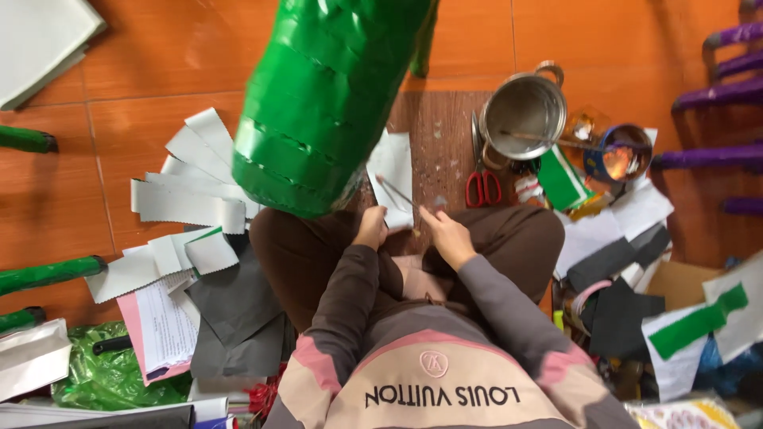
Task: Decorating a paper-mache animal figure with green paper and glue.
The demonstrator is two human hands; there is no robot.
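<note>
Left grip (371, 228) possibly pinching white paper (392, 168), orange tile floor (135, 48)

Green wrapped cylinder (322, 95) cut off by top edge, hides floor and paper behind. Left hand (370, 228) fingers hidden behind white paper (391, 171). Purple chair (727, 87) cropped at right edge.

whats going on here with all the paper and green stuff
A person sits on the floor amid paper scraps. Both hands meet at a small white paper piece: the left hand grips it, the right hand touches beside it. A big green wrapped cylinder stands in front, with red scissors and a steel pot nearby.
</note>
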